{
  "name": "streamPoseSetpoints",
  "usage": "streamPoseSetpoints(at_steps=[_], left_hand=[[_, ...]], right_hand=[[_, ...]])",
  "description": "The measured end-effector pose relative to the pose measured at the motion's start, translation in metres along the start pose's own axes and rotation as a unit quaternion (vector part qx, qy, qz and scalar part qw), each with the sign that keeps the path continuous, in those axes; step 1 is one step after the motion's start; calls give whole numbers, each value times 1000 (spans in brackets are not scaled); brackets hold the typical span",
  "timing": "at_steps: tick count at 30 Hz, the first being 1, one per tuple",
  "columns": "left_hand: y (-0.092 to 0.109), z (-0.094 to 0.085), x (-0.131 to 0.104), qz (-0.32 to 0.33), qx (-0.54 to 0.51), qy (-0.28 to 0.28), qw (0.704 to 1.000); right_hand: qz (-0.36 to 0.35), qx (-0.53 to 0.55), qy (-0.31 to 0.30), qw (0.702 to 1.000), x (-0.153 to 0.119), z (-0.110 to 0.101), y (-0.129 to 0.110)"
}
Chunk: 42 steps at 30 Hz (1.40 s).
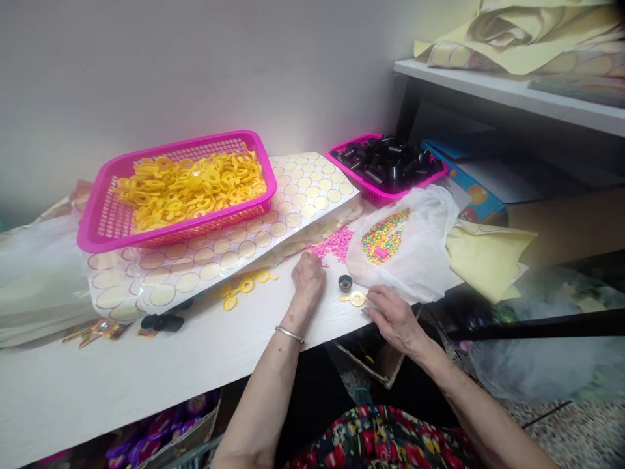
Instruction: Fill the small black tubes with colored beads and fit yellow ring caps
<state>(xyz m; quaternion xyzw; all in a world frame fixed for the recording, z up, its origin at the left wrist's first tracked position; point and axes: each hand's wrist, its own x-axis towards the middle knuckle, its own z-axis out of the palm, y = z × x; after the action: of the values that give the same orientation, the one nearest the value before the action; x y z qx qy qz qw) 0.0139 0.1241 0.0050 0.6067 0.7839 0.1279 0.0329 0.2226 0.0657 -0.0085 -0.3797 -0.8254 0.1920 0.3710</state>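
My left hand is closed, fingers curled down at the edge of a pile of small pink pellets; what its fingertips hold, if anything, is hidden. My right hand lies low over the table, thumb and fingers apart, the fingertips beside a flat yellow ring with a short stem. Just above that ring stands a small black cup with coloured bits inside. A white plastic bag lies behind my right hand, with multicoloured pellets in its opening.
A pink basket of yellow ring pieces rests on sheets of round stickers. Another pink basket holds black cylinders. More yellow rings and black pieces lie left. A shelf juts out at right.
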Motion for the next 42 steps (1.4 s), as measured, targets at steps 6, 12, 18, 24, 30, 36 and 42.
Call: streamPoseSetpoints(at_steps=[6, 12, 18, 24, 30, 36, 42], left_hand=[[-4, 0, -3, 29, 48, -27, 998], [-13, -6, 3, 49, 38, -20, 998], [-29, -8, 14, 21, -148, 10, 989], [-24, -37, -12, -122, -664, -132, 726], [9, -63, -61, -121, -806, -235, 530], [20, -60, -77, -136, -821, -186, 523], [27, -58, -83, -138, -808, -163, 549]], right_hand=[[-4, 9, 3, 1000, 6, -2, -7], [11, 25, -20, 999, 10, -4, -14], [12, 29, -14, 999, 10, -4, -17], [-11, 86, 25, 996, 31, -9, -40], [32, 201, 79, 976, 58, -2, -68], [46, 243, 98, 964, 49, -2, -72], [76, 248, 99, 961, 40, -5, -68]])
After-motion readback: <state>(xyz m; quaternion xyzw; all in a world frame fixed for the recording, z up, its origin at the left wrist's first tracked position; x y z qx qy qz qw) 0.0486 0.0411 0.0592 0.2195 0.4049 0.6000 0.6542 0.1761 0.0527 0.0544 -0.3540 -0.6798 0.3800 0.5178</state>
